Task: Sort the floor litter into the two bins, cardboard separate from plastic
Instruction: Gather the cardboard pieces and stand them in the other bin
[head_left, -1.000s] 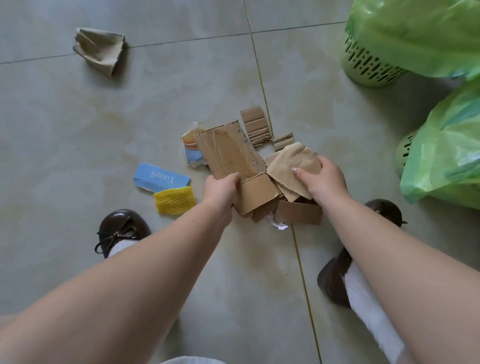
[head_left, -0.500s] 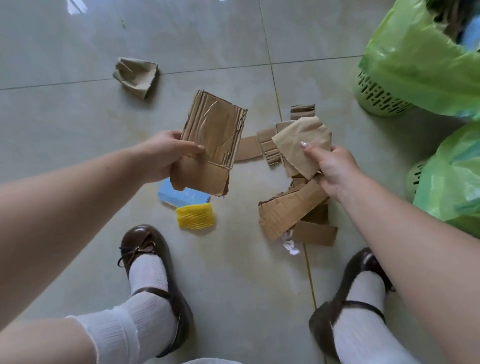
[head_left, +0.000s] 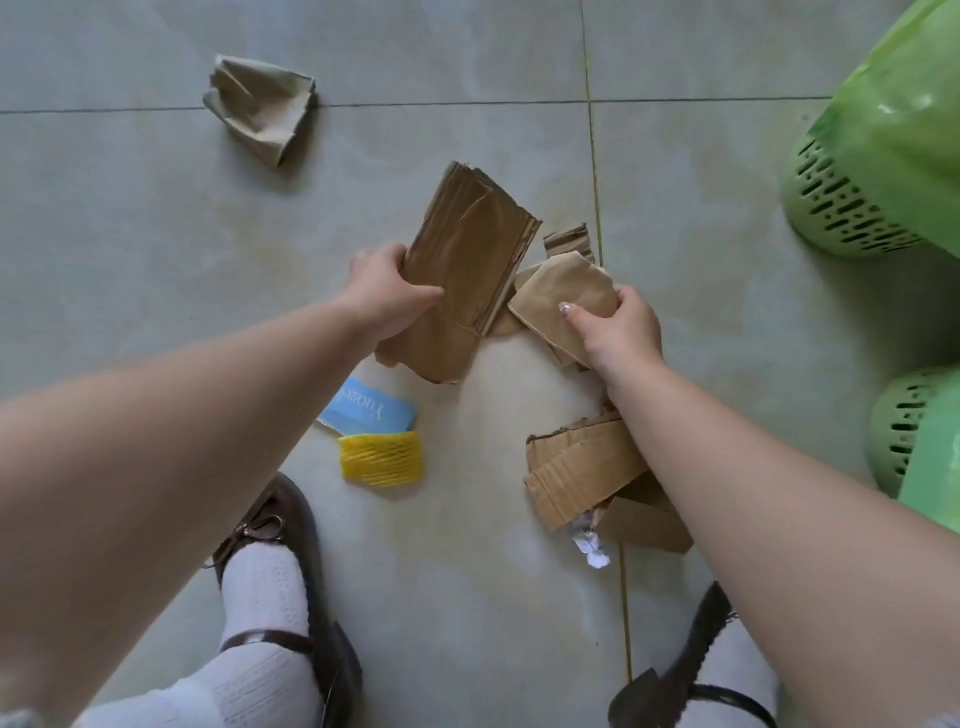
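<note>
Cardboard dominates the middle of the view: the left hand (head_left: 384, 291) grips a large corrugated cardboard sheet (head_left: 462, 280) by its left edge, thumb across the face and fingers curled behind, holding it tilted above the pale tiled floor (head_left: 156, 260). Just beside it, the right hand (head_left: 618, 327) pinches a smaller creased cardboard piece (head_left: 561, 296), fingers curled over its right edge; the two pieces nearly meet at their inner edges. Below the right forearm lies a loose cardboard pile (head_left: 582, 478) on the floor, with a small crumpled silver wrapper (head_left: 589, 545) touching its lower edge. A torn cardboard scrap (head_left: 566, 240) shows behind the held pieces, close to a tile seam. Under the left wrist sit a blue packet (head_left: 374, 413) and a yellow foam net (head_left: 382, 460), touching each other. A crumpled brown paper bag (head_left: 260, 111) lies well apart at upper left, on a tile seam, with open floor around it. At the right edge stand two green slotted bins: the far bin (head_left: 841, 208) and the near bin (head_left: 898, 436), each lined with a green plastic bag (head_left: 893, 124); what they hold cannot be seen. Two brown shoes with white socks frame the bottom: the left shoe (head_left: 280, 525) and the right shoe (head_left: 675, 691).
</note>
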